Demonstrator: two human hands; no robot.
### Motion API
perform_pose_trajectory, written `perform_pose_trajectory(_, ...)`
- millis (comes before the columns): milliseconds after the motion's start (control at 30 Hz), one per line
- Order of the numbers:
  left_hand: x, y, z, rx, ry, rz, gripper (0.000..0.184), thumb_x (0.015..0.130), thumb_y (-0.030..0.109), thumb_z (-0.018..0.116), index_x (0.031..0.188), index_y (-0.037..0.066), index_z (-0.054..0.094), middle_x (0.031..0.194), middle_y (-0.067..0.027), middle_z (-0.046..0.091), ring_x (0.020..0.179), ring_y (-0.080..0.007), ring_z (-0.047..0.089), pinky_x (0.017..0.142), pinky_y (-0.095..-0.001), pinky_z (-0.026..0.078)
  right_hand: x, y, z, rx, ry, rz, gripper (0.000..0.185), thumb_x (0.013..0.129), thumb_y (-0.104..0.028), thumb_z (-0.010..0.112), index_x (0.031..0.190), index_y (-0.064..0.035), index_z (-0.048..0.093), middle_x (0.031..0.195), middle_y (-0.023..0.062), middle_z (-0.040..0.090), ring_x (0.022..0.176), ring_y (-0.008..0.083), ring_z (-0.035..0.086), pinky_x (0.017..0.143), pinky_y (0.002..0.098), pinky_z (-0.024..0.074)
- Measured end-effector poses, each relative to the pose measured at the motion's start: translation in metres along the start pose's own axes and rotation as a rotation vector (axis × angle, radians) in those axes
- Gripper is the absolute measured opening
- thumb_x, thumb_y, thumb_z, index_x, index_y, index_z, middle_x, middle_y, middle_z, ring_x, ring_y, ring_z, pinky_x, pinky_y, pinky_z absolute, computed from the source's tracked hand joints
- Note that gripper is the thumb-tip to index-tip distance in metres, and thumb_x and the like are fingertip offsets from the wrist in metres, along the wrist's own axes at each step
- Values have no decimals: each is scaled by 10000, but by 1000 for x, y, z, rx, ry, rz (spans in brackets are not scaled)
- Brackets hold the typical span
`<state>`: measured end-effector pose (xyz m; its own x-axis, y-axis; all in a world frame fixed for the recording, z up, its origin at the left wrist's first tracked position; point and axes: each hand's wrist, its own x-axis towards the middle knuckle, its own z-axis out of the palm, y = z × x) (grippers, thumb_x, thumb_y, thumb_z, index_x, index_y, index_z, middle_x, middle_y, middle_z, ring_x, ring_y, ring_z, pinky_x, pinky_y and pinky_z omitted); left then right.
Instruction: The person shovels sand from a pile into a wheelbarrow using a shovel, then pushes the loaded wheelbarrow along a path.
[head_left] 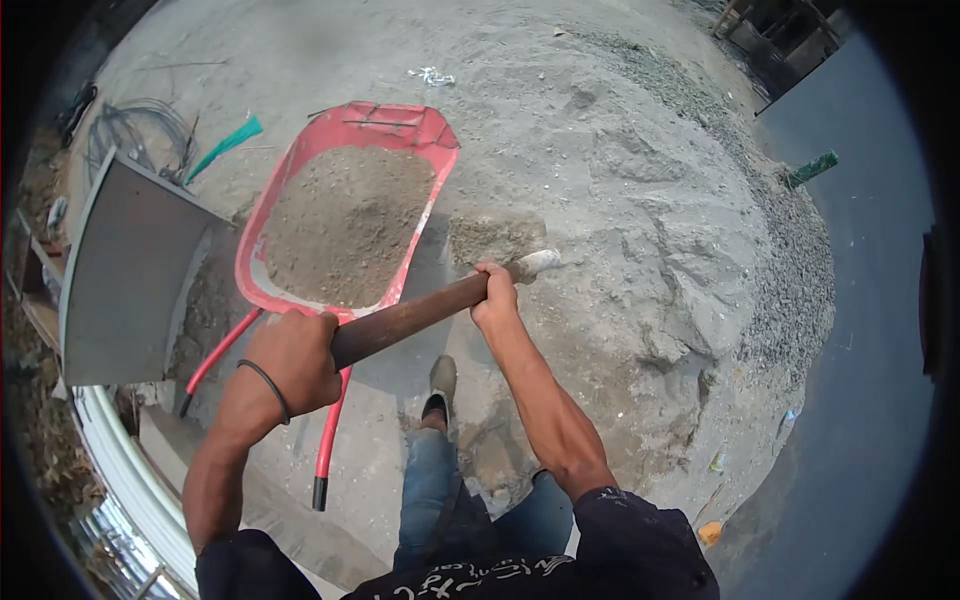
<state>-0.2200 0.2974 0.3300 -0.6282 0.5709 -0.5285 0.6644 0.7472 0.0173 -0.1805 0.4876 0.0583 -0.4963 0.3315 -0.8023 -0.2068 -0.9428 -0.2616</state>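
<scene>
My left hand (292,368) is wrapped round the near end of a thick brown handle (412,318), close to the wheelbarrow's back edge. Further along the same handle, my right hand (495,293) grips it near a pale, whitish part (540,262) at the far end. Just beyond that part lies a flat, sand-coated patch (495,238); whether it is the tool's blade is unclear. A red wheelbarrow (262,210) stands to the left, heaped with brown-grey sand (350,215).
Grey sand (640,230) spreads to the right, edged by gravel (790,270) and a grey wall (860,200). At the left are a metal panel (140,275), coiled wire (135,130) and pale pipes (130,470). A green strip (225,145) lies behind the panel.
</scene>
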Motion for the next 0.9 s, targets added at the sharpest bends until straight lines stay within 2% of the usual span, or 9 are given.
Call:
perform_pose_trajectory(133,-48,-133,103,-377,238,-330,240,547,104,607,771,16,609,684,-214,599,685,-381,592,659,-436,480,7,125,107,-429,-110,-99,106,713,2,566,785,23,492,685,100,527,570,200,531,524,314,456)
perform_pose_trajectory(267,-41,-197,245,-567,402,-504,259,552,149,639,799,81,601,673,-198,600,675,-381,589,655,-445,479,53,214,121,-752,-122,-317,129,690,3,585,749,42,476,651,120,534,529,196,529,486,309,443)
perform_pose_trajectory(300,-31,-205,261,-576,395,-503,243,569,158,637,796,88,584,675,-195,597,674,-374,591,638,-446,477,61,218,123,-740,-163,-423,144,684,3,588,745,47,465,635,122,533,517,193,530,475,308,440)
perform_pose_trajectory(400,-3,-207,273,-614,468,-429,206,589,156,629,774,87,569,668,-190,591,665,-371,589,617,-448,471,-11,181,154,-723,-278,-418,188,681,12,588,783,40,432,636,115,528,529,187,536,484,307,445)
perform_pose_trajectory(467,6,-185,284,-641,476,-403,197,596,155,626,771,87,567,660,-186,588,658,-371,587,609,-448,468,-22,157,153,-633,-437,-404,316,681,13,585,908,9,366,682,110,509,575,186,536,516,291,449)
perform_pose_trajectory(500,8,-166,286,-654,480,-391,192,599,154,625,770,87,566,657,-184,587,655,-371,587,604,-447,466,-25,143,143,-582,-443,-424,276,691,27,566,889,3,374,642,95,502,558,191,534,522,309,461)
perform_pose_trajectory(700,14,-72,273,-581,274,-172,184,608,164,619,773,92,579,641,-176,592,641,-365,593,608,-443,473,-21,32,-2,-330,-132,-310,180,703,-14,560,836,-6,439,678,102,499,588,212,537,556,352,481)
perform_pose_trajectory(833,40,37,279,-341,-34,82,232,585,166,606,805,93,607,646,-175,603,640,-371,598,630,-453,482,-11,-46,-180,-44,219,-351,151,687,-10,556,802,-25,460,668,84,473,570,208,523,529,344,464)
perform_pose_trajectory(900,51,118,304,-249,-137,238,232,591,174,613,808,93,614,687,-172,618,674,-355,611,638,-448,487,-22,-83,-294,67,512,-331,52,716,-64,511,747,-23,517,681,92,501,630,223,512,588,346,456)
